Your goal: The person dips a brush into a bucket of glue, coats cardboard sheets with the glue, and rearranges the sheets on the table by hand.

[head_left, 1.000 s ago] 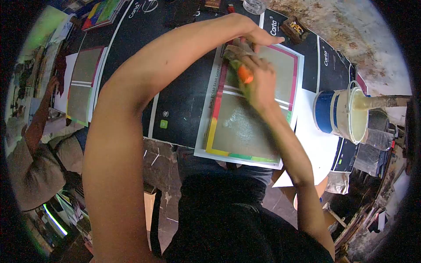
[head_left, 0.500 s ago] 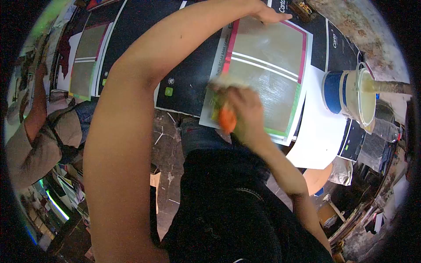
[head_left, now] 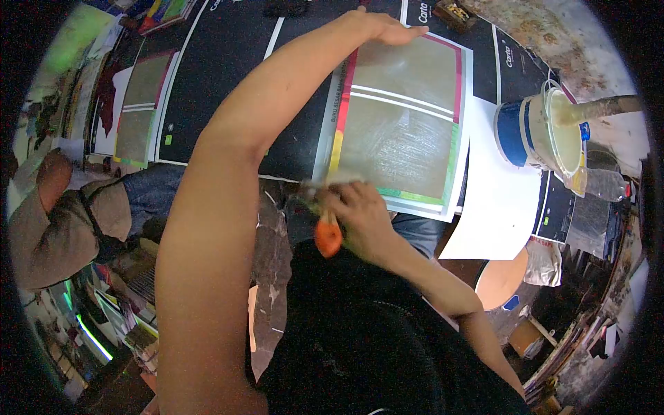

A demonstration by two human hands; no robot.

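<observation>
A grey-brown cover sheet [head_left: 408, 149] with pink, yellow and green borders lies in front of me, its surface wet and streaked. At its far edge my left hand [head_left: 393, 29] rests with fingers stretched out. My right hand [head_left: 361, 216] is closed around a brush with an orange handle [head_left: 328, 237], at the near left corner of the sheet. Motion smears the bristle end of the brush.
Right of the sheet lies white paper [head_left: 501, 187], and on it a cream-and-blue bucket [head_left: 515, 131] with a thick handle leaning out. Black Carto boards [head_left: 221, 90] cover the table. Another person [head_left: 52, 235] sits at the left. A clear bottle [head_left: 605, 184] lies beyond the bucket.
My right hand and the brush have moved toward me, from over the sheet's lower left to its near edge. My left hand stays at the far edge. The whole view has shifted slightly.
</observation>
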